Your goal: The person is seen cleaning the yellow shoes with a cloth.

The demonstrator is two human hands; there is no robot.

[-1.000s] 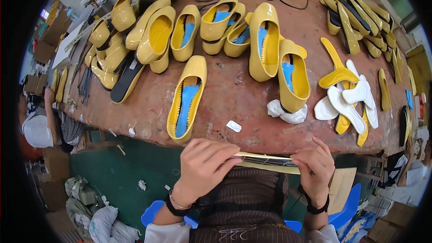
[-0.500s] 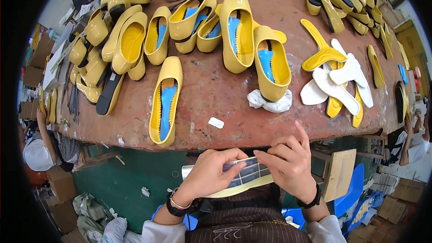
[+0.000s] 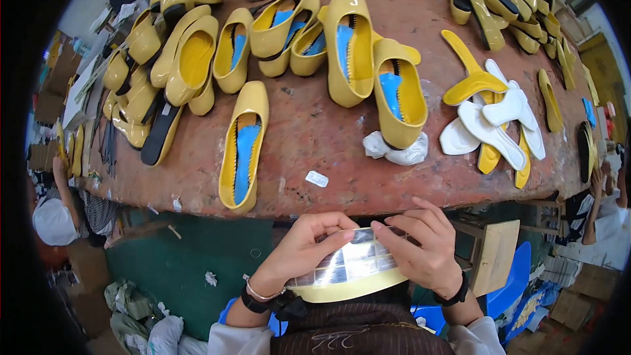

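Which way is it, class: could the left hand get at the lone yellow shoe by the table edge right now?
Probably yes, but not freely: the shoe lies unobstructed near the edge, yet the left hand is pinching the label sheet.

Left hand, right hand raised together, fingers pinching.

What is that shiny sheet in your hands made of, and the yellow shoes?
The sheet looks like glossy film or sticker backing: it mirrors the light and bends. The shoes seem to be patent synthetic leather, smooth with bright highlights; I cannot be sure.
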